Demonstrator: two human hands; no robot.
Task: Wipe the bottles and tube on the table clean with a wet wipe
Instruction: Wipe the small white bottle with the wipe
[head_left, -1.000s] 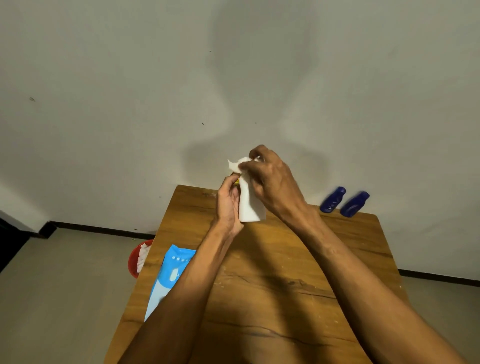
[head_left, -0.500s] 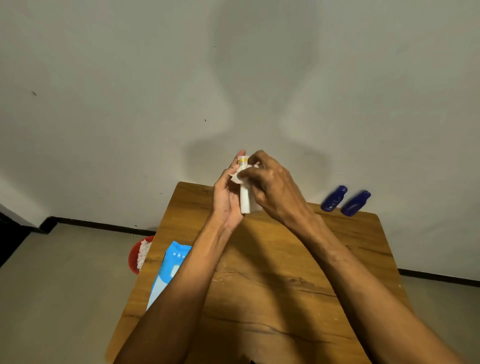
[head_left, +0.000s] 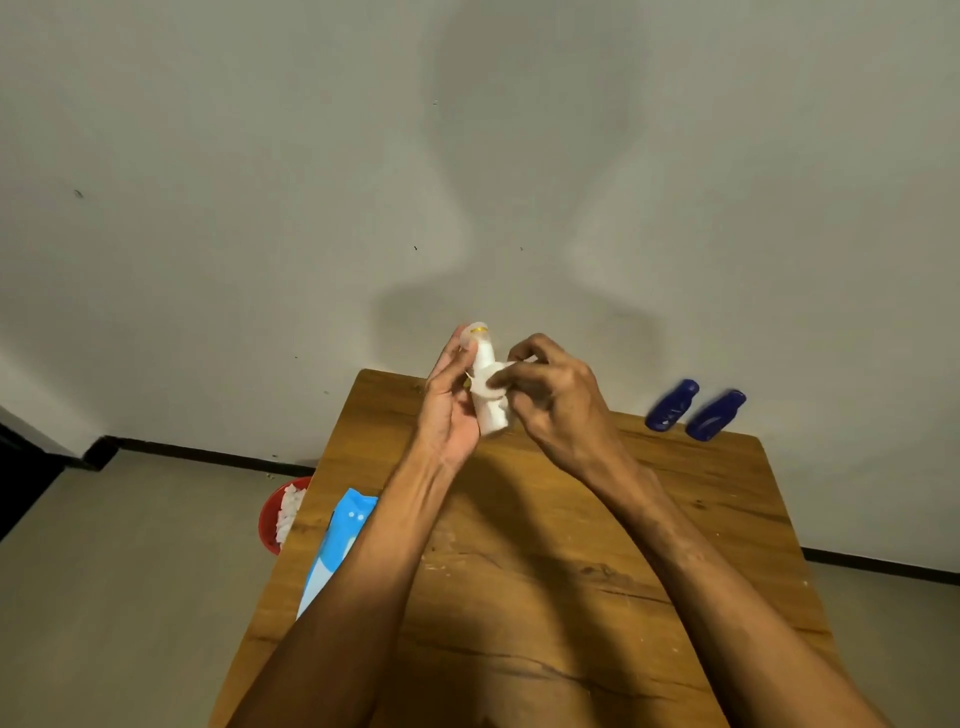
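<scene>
White tube (head_left: 480, 353) is held up off the tabletop (head_left: 675, 519), long axis near upright, cap toward 12 o'clock. Left hand (head_left: 449, 410) cups and grips its left side. Right hand (head_left: 550, 395) pinches the wet wipe (head_left: 488, 382) against the tube's middle from 3 o'clock. The next stroke probably runs along that axis.

Count:
- one white tube
- one wipe in hand
- two blue bottles (head_left: 671, 405), side by side at 3 o'clock from the hands, right hand nearer
- one blue wipe pack (head_left: 337, 540) at 8 o'clock
- one red bin (head_left: 270, 519) on the floor
</scene>
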